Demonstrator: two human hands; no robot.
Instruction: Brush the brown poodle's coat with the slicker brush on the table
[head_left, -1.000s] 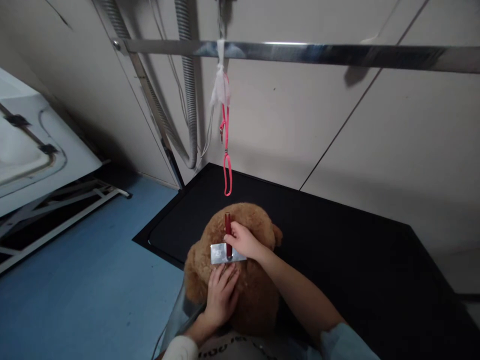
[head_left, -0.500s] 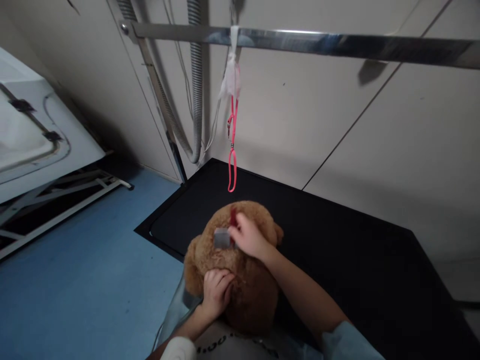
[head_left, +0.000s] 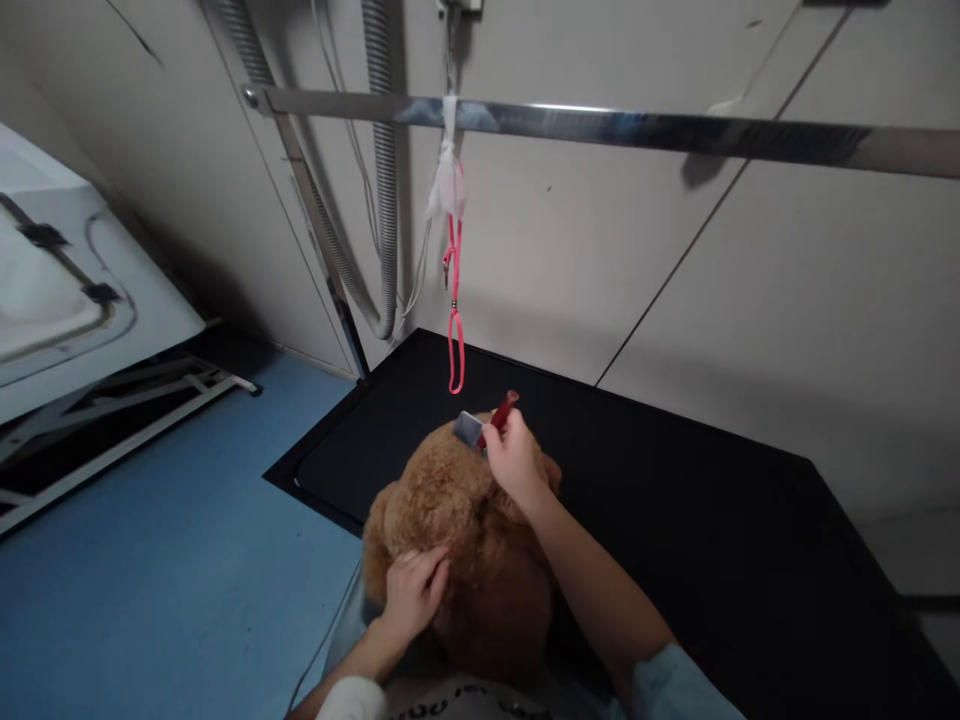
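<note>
A slicker brush (head_left: 469, 430) with a red handle and a flat grey head is in my right hand (head_left: 517, 462), fingers closed around the handle. It is at the far top of a curly brown furry body (head_left: 431, 480), which looks like a poodle-type dog or a plush; I cannot tell which. Whether the bristles touch the fur is unclear. My left hand (head_left: 414, 590) presses on the near side of the body, its fingers curled into the fur and partly hidden by it. The furry body is close against my front, at the edge of a black table (head_left: 660, 520).
Above the table, a pink loop leash (head_left: 456, 350) hangs from a metal bar (head_left: 585, 122) by a knotted white cloth (head_left: 448, 185). A grey corrugated hose (head_left: 384, 200) runs down the wall. At left, a white tub (head_left: 142, 290) stands on a metal frame over blue floor (head_left: 187, 560).
My right hand has moved the brush away from me, up to the far top of the furry body, and its handle now tilts up. The left hand stays on the fur nearby.
</note>
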